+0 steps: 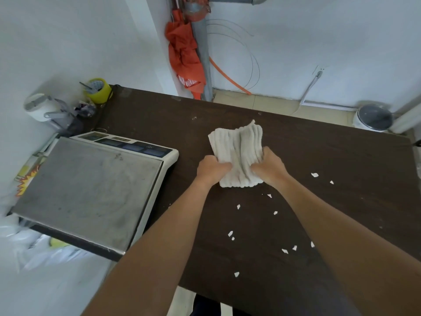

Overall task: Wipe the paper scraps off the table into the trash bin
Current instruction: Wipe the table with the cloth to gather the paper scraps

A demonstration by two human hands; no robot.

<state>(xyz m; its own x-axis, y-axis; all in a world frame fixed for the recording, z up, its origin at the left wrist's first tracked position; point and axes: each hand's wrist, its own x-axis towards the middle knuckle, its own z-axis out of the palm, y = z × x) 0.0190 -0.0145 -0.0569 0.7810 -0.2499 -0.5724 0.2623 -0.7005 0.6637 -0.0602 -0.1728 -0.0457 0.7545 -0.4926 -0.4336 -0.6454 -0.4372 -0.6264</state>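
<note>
A white ribbed cloth point(238, 148) lies bunched on the dark brown table point(341, 151). My left hand point(211, 171) grips its left edge and my right hand point(270, 167) grips its right edge, both with fingers closed into the fabric. Several small white paper scraps point(284, 250) are scattered on the table nearer to me and to the right, between and around my forearms. A small white bin with a grey lid point(373, 118) stands on the floor beyond the table's far right corner.
A digital scale with a steel platter point(91, 190) fills the table's left side. A yellow tape roll point(98, 90) and tools sit at the far left corner. An orange umbrella point(185, 55) hangs on a pipe at the wall. Plastic bags point(45, 249) lie left of the table.
</note>
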